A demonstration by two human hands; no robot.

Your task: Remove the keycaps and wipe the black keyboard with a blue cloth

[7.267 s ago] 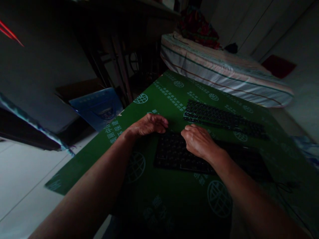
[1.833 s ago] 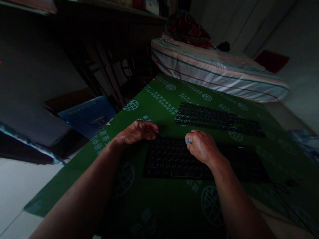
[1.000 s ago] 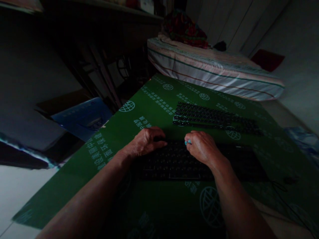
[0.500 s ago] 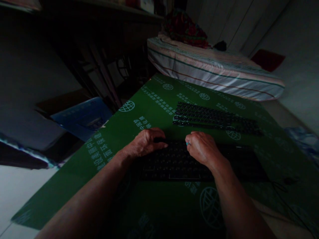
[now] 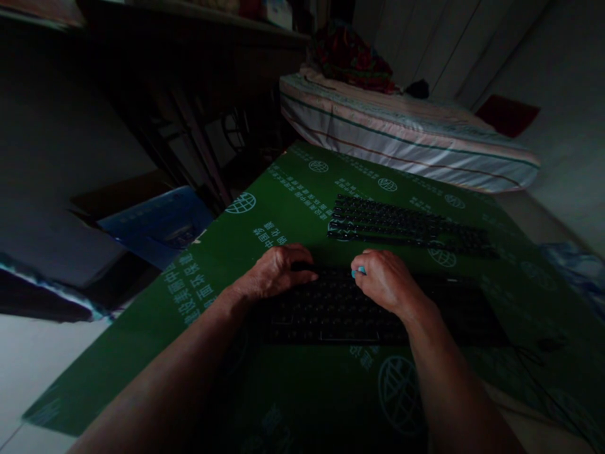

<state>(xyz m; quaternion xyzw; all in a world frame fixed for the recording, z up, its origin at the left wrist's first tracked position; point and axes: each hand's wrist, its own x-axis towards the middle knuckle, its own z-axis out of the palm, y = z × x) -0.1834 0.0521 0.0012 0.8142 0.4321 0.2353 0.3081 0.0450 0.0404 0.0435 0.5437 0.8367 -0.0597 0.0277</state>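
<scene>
A black computer keyboard (image 5: pixel 340 309) lies on the green board. Its key area looks bare of keycaps, though the dim light hides detail. My left hand (image 5: pixel 283 271) grips its far left edge, thumb on top and fingers over the back. Closed above the upper rows, my right hand (image 5: pixel 382 277) pinches a small turquoise thing (image 5: pixel 358 271) whose tip points down at the keyboard; its kind is not clear. Behind the keyboard lie rows of black keycaps (image 5: pixel 406 221), spread out in strips.
The green board (image 5: pixel 293 189) with white print carries everything. A keyboard cable (image 5: pixel 534 359) trails off to the right. A blue box (image 5: pixel 155 221) sits low on the left, below a dark table. Beyond the board stands a bed (image 5: pixel 406 139) with striped cloth.
My right hand has turned slightly, and more of the turquoise thing shows between its fingers. My left hand stays on the keyboard's edge.
</scene>
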